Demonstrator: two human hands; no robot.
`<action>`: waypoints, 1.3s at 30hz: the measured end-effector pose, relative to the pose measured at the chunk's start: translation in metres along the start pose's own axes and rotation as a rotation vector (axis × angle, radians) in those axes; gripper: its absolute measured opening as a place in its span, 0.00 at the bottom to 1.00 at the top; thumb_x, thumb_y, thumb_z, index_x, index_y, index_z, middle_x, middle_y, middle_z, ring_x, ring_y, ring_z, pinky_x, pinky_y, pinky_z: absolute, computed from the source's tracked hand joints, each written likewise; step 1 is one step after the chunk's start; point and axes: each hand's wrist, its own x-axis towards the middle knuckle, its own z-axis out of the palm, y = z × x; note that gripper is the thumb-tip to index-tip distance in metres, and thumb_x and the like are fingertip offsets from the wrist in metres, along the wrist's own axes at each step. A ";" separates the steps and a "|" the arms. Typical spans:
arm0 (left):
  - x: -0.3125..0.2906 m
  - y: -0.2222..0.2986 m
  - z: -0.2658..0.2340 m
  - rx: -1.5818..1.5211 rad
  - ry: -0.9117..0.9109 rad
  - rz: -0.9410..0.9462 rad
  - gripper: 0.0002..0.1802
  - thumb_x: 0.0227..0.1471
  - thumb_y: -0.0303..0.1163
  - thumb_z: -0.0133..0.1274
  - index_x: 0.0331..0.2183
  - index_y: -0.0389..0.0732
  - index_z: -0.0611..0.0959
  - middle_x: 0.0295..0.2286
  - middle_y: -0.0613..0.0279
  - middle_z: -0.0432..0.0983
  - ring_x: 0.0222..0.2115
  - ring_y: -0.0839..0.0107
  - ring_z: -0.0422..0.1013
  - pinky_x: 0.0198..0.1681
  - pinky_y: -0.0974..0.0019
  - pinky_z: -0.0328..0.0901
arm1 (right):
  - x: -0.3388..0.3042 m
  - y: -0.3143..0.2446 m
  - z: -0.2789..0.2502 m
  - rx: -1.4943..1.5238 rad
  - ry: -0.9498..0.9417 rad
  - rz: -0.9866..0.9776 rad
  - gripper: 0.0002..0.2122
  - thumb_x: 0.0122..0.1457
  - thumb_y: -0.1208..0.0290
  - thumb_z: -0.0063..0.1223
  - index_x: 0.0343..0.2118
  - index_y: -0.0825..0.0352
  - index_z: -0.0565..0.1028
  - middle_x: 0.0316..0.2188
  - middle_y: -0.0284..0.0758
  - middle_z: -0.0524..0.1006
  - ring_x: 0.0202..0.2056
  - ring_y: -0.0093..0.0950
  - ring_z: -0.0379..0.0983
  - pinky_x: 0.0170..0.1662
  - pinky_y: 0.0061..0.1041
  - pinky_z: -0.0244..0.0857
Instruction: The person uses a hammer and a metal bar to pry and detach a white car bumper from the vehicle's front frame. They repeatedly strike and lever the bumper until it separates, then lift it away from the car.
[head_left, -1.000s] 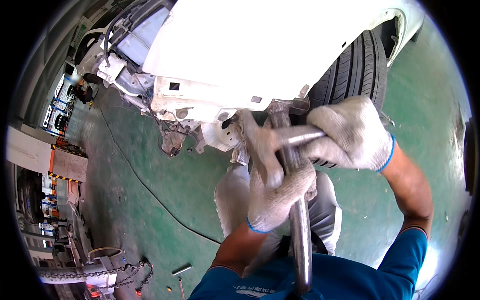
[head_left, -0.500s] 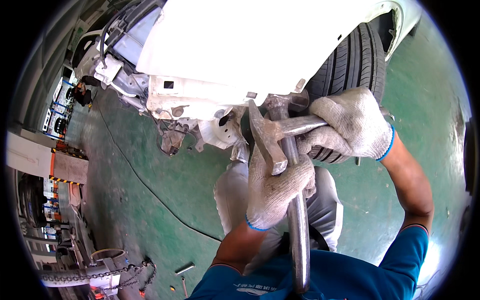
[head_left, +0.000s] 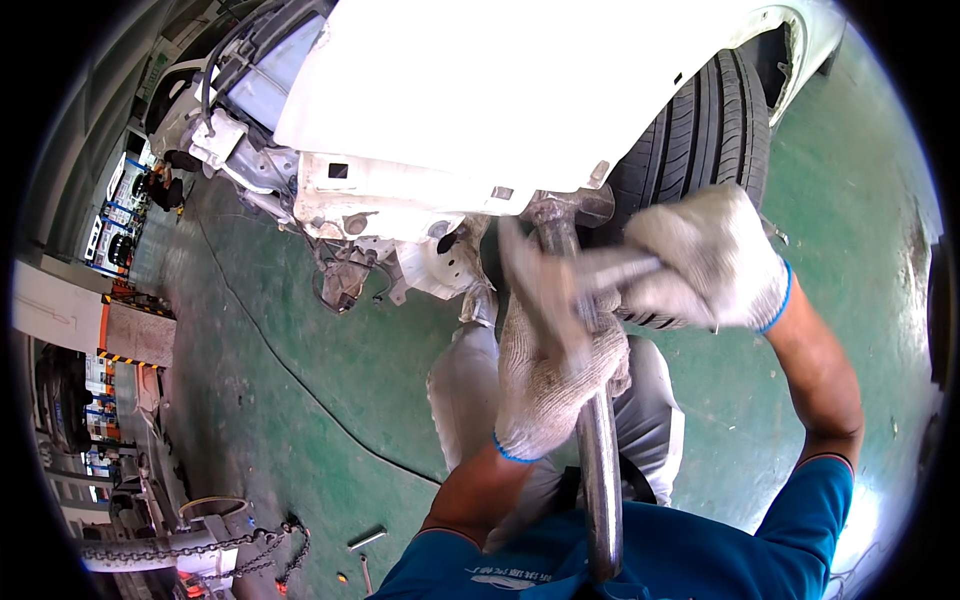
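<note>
A dark-linked chain (head_left: 160, 552) lies lower left; a smooth white car panel (head_left: 440, 105) spreads across the top. The coarse-knit-gloved left hand (head_left: 560, 392) curls its fingers round the shiny, rounded metal handle of a large hammer (head_left: 600, 465), blocky head just below the panel's edge. A smaller hammer (head_left: 548, 300), blurred, crosses it, clasped in the bent fingers of the gloved right hand (head_left: 710, 262), near a grooved black tyre (head_left: 702, 135).

gloved lt hand (head_left: 555, 405), ctr of frame, & gloved rt hand (head_left: 715, 255), rt of ctr: off-white knit, slightly greyed, w/ bright blue cuff edging (head_left: 513, 449). btm ctr to lower rt: teal-blue shirt (head_left: 700, 550), short sleeves (head_left: 815, 505) w/ thin orange-ish trim (head_left: 828, 457), pale print (head_left: 497, 580) on chest. below ctr: pale grey trousers (head_left: 462, 400), blk band (head_left: 634, 482) at waist.
</note>
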 end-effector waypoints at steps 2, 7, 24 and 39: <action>0.005 -0.001 0.001 0.143 -0.003 0.097 0.38 0.52 0.32 0.61 0.60 0.35 0.62 0.39 0.53 0.71 0.42 0.61 0.72 0.48 0.56 0.68 | -0.002 0.006 0.005 0.001 0.013 0.047 0.20 0.59 0.49 0.60 0.26 0.64 0.73 0.14 0.35 0.68 0.14 0.34 0.70 0.18 0.35 0.64; 0.004 0.000 0.008 0.279 0.024 0.247 0.35 0.52 0.24 0.57 0.59 0.32 0.64 0.31 0.56 0.73 0.24 0.71 0.74 0.26 0.66 0.72 | 0.000 -0.004 0.001 0.113 0.063 -0.037 0.20 0.58 0.49 0.61 0.26 0.64 0.74 0.15 0.36 0.70 0.15 0.35 0.72 0.19 0.34 0.66; 0.014 -0.001 0.006 0.357 0.013 0.308 0.29 0.50 0.20 0.60 0.53 0.24 0.72 0.25 0.56 0.76 0.21 0.72 0.74 0.25 0.69 0.72 | 0.011 -0.004 0.001 0.100 0.082 -0.039 0.20 0.59 0.50 0.60 0.25 0.65 0.74 0.14 0.36 0.68 0.14 0.35 0.71 0.18 0.34 0.65; 0.013 -0.003 0.011 0.237 0.049 0.373 0.29 0.46 0.16 0.57 0.52 0.26 0.74 0.27 0.53 0.78 0.21 0.71 0.77 0.23 0.71 0.74 | 0.008 -0.001 0.004 0.029 0.050 0.022 0.20 0.57 0.50 0.61 0.26 0.65 0.74 0.15 0.38 0.69 0.15 0.39 0.70 0.19 0.36 0.65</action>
